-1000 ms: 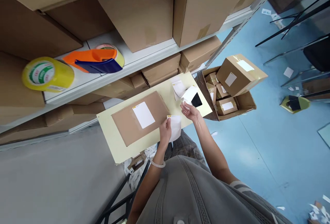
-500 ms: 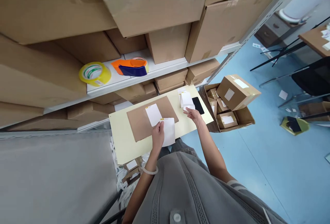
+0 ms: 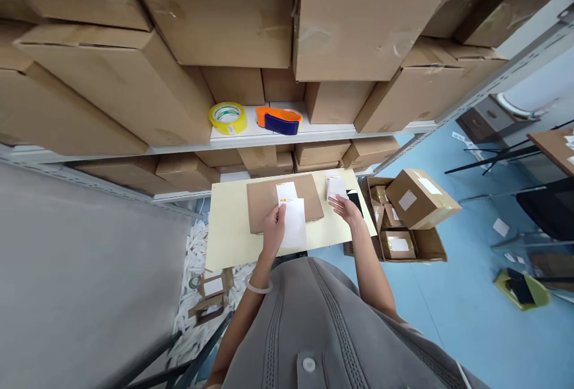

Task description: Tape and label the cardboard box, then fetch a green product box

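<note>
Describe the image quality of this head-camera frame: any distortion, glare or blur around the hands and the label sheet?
Head view: strong wide-angle bending, the shelf rail bowing and boxes fanning outward; soft, even light, faint shadows; the white label sheet in the left hand is washed out, print unreadable; the right hand by the label stack is sharp; mild sheen on the taped parcel.

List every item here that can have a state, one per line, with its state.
left hand: gripping the loose label sheet
loose label sheet: held over the table edge
flat parcel: lying flat, labelled
right hand: resting at the label stack
label stack: lying on the table
open carton: open, small boxes inside
</note>
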Motion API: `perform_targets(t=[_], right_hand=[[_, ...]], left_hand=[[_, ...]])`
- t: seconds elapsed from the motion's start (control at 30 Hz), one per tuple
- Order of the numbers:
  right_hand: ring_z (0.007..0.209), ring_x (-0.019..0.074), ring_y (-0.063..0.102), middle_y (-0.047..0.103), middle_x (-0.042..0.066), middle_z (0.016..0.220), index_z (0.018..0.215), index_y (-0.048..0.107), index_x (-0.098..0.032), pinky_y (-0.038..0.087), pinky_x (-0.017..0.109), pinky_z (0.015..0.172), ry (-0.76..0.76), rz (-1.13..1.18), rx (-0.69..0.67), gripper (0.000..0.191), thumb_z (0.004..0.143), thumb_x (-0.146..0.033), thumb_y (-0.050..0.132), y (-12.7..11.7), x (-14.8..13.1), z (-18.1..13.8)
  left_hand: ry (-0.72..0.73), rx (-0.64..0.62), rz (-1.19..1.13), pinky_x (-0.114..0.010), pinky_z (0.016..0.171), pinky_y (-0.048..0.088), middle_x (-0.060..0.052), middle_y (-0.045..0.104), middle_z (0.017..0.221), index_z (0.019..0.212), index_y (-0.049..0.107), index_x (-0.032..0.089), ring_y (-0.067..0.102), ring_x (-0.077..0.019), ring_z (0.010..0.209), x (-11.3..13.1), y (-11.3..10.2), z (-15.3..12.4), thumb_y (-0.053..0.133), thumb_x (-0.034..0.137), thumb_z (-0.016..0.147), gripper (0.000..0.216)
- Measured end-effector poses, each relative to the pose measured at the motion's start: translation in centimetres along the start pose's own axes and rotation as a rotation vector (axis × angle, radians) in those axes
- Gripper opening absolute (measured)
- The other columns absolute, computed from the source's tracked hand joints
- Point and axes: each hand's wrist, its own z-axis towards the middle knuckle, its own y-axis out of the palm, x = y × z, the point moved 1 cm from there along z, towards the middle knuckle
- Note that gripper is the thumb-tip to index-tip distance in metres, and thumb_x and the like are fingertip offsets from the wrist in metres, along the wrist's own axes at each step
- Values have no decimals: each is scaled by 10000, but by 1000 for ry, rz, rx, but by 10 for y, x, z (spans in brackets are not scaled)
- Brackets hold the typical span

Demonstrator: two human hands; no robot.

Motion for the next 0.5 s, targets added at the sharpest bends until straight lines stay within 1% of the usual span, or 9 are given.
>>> perform_targets(t=[0.1,0.2,0.3,0.4,0.47,0.5], right_hand=[[940,180,716,736,114,1124,970,665,-187,521,237,695,-35,-83,-95,176,891,-337,620,6,-5,-14],[1043,207,679,720,106,1163,1011,674,-200,505,266,787,-175,-190,-137,263,842,-401,669,24,-12,-39],[1063,214,659,726,79,1126,1026,685,-222,487,284,837,-363,-240,-225,306,795,-421,703,56,-21,-75],[999,199,650,735,52,1007,989,692,-235,478,297,871,-631,-254,-310,272,774,-401,713,93,-28,-115],[928,192,643,726,47,978,938,701,-237,481,305,857,-780,-316,-339,209,791,-385,696,115,-29,-139],[910,189,638,721,46,992,928,707,-240,481,308,855,-835,-360,-361,185,803,-374,686,124,-28,-149]], left_hand=[[-10,39,-23,-252,499,258,52,306,525,598,328,227,316,-116,516,2,-8,-3,448,569,904,475],[-16,60,-41,-256,501,255,47,325,535,616,389,222,332,-119,524,7,-15,-6,430,573,913,462],[-6,69,-55,-256,504,253,42,334,547,629,430,215,343,-119,537,17,-22,-9,424,567,919,456],[18,112,-61,-255,503,263,38,342,543,603,424,211,351,-117,536,31,-27,-12,451,553,914,463],[57,163,-59,-249,520,305,31,392,551,592,438,207,398,-120,551,40,-30,-14,474,524,912,453],[85,183,-69,-244,540,341,24,448,576,607,470,204,445,-125,576,44,-31,-15,483,504,914,429]])
